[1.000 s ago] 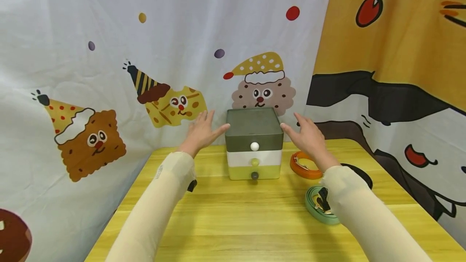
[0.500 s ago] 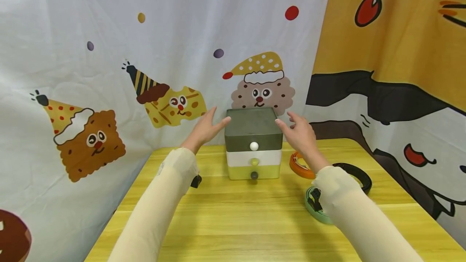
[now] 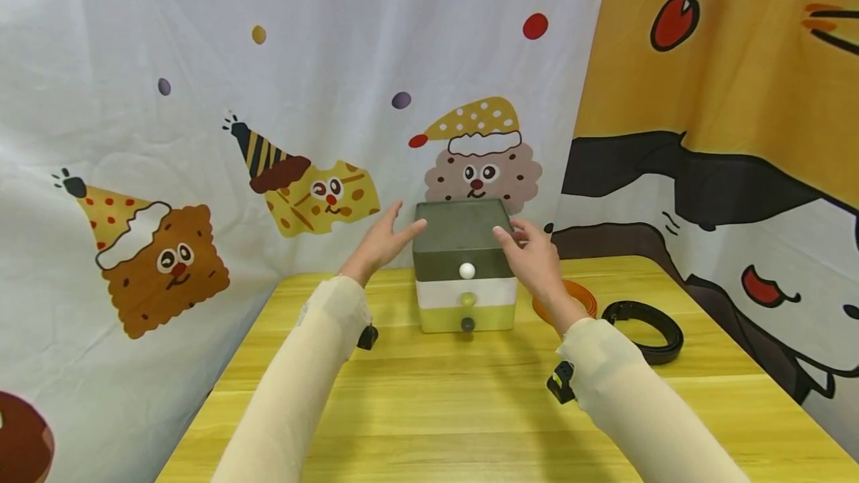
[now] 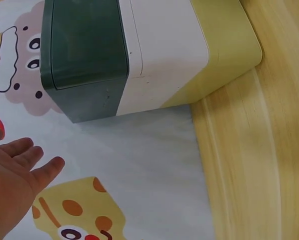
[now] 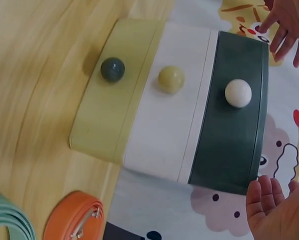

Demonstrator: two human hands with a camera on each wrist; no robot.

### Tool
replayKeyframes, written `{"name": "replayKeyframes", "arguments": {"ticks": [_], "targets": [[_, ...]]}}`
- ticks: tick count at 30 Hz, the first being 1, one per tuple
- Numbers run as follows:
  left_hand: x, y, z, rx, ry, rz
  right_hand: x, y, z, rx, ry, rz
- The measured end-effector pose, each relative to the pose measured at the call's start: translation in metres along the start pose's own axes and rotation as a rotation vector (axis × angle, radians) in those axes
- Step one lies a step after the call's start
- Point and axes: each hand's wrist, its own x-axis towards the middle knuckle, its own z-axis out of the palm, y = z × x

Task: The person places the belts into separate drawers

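Two hands of mine flank the drawer box (image 3: pixel 463 228), which stands at the far middle of the table (image 3: pixel 436 408), its tiers dark green, white and yellow-green from the top down. My left hand (image 3: pixel 379 246) hangs apart from the box's left side, fingers extended and thumb out, holding nothing. My right hand (image 3: pixel 539 263) is at the right side of the top tier, fingers lightly bent and gripping nothing; whether a fingertip touches the wall, I can't tell.

The step looks like bringing both hands to the sides. To do it well, I'd meet opposite walls at the same height, so the pressure is even and the box doesn't skew. My left has more gap to cover. The tiers may slip on each other, so lower contact seems safer than squeezing the top one alone. I'd avoid knocking the white knob (image 3: pixel 467 270) on the near face, and mind my right sleeve (image 3: pixel 627 367) around the orange belt (image 5: pixel 72 220) and black belt (image 3: pixel 664 354), both lying to the right.
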Motion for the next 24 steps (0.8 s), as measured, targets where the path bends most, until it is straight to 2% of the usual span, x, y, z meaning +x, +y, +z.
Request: {"name": "replayKeyframes", "arguments": {"ticks": [14,24], "targets": [[0.000,-0.011,0.006,-0.059,-0.015,-0.043,-0.014,0.000,0.022,0.083,0.039,0.031],[0.004,-0.018,0.013,-0.060,-0.032,-0.030,-0.025,0.004,0.036,0.152,0.027,0.097]]}}
